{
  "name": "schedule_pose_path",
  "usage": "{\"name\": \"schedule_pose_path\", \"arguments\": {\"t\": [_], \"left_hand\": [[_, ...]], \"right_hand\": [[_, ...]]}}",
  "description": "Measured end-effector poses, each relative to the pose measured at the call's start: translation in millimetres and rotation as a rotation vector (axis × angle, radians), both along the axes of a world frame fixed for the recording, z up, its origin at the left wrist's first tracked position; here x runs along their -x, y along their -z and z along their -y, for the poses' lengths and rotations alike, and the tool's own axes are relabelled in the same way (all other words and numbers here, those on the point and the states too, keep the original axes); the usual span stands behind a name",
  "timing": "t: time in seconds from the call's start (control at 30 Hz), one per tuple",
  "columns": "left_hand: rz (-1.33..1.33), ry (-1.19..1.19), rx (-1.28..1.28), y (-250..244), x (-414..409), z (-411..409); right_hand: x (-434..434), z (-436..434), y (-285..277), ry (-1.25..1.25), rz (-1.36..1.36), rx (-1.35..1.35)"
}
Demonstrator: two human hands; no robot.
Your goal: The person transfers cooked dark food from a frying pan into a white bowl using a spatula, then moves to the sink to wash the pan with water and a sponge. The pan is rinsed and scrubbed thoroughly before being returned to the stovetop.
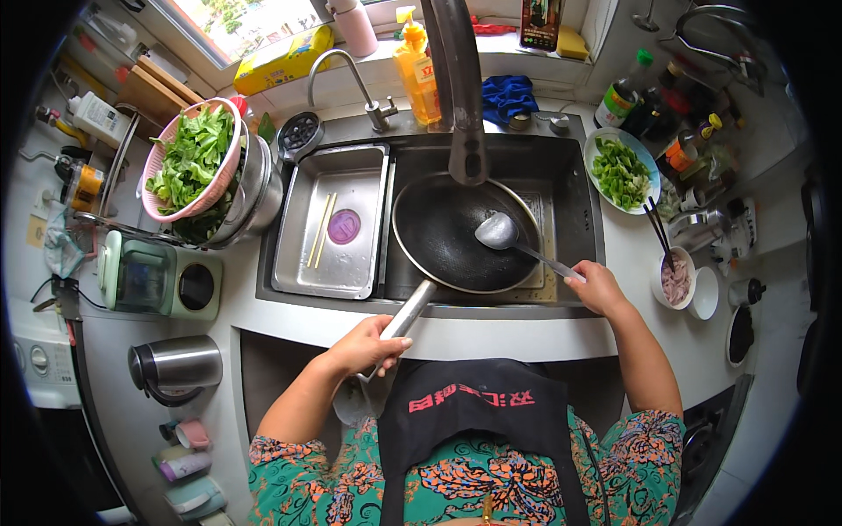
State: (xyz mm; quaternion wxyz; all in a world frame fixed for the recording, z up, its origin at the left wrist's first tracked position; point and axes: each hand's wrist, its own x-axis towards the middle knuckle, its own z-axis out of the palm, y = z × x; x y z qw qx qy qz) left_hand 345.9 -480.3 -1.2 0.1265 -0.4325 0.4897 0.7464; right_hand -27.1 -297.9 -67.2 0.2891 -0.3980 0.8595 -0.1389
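A dark wok with a textured inside is over the right basin of the sink. Its metal handle points towards me, and my left hand is closed around it. In my right hand is the end of a metal spatula. The spatula's wet, rounded head lies inside the wok, right of its middle. Above the wok's far rim hangs the dark faucet spout.
Left of the wok, a steel tray holds chopsticks and a purple disc. A pink basket of leafy greens stands back left. On the right are a plate of cut green peppers, a bowl of sliced meat and several bottles.
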Motion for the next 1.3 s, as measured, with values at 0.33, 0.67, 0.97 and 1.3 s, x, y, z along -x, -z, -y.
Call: {"name": "schedule_pose_path", "arguments": {"t": [0.33,0.67,0.97,1.3], "left_hand": [[0.009,0.049,0.036,31.9,17.7,1.9],[0.009,0.135,0.124,55.1,15.9,9.1],[0.068,0.226,0.233,51.1,20.9,17.8],[0.079,0.243,0.173,49.5,21.7,21.3]], "right_hand": [[0.0,20.9,6.6,-0.067,-0.19,-0.176],[-1.4,55.5,11.6,-0.362,-0.401,-0.343],[67.6,204.4,-5.1,0.121,-0.198,0.233],[96.4,316.9,-11.4,0.123,-0.448,-0.117]]}}
